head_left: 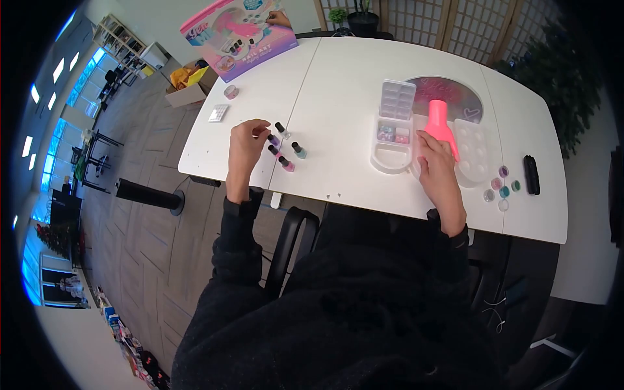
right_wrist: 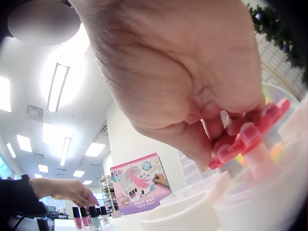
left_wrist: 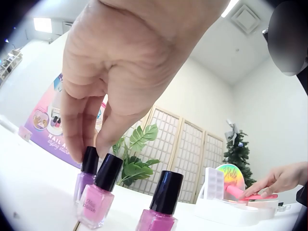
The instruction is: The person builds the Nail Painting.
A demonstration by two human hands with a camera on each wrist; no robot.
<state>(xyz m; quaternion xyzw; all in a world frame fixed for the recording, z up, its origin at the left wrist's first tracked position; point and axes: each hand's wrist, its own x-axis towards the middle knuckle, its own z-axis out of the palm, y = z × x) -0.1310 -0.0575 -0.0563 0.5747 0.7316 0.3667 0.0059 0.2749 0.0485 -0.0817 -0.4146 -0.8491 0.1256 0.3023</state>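
Purple bottle (left_wrist: 84,184) in pinch of left hand (head_left: 247,148), pink model (head_left: 438,117) under open right hand (head_left: 441,174).

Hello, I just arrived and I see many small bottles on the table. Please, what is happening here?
A person sits at a white table with a nail art kit. The left hand has its fingers at the black cap of the purple polish bottle, near four other bottles. The right hand holds the pink plastic hand. All five bottles have their caps on.
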